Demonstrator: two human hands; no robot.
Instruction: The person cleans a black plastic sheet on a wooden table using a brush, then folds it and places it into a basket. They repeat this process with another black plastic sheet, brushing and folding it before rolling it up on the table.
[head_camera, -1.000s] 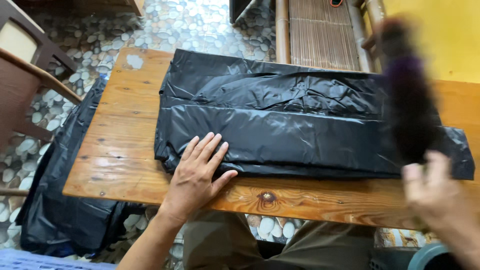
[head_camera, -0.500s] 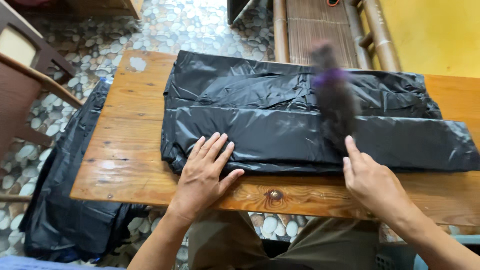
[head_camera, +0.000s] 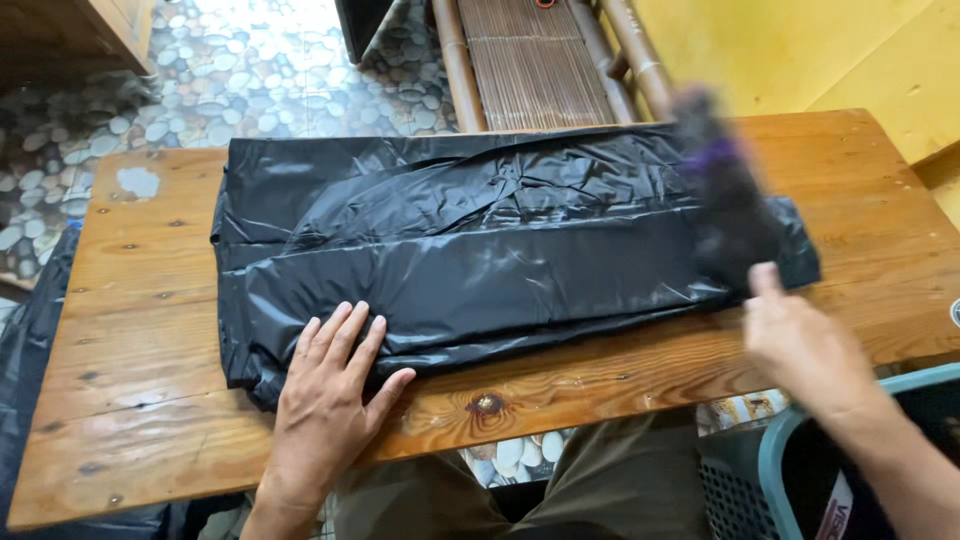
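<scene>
A black plastic bag (head_camera: 480, 270) lies folded flat across the wooden desk (head_camera: 130, 330); the left hand (head_camera: 330, 410) presses its near corner, fingers spread, gripping nothing; the right hand (head_camera: 805, 345) holds a blurred dark brush (head_camera: 725, 190), grip closed on it; the bag looks light, limp and slippery, best pinned flat or pinched at an edge.

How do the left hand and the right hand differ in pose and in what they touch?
The left hand lies flat, fingers spread, on the black plastic bag; the right hand is raised and holds a dark brush-like tool. The left hand is sharp, the right hand blurred. Both are bare.
</scene>
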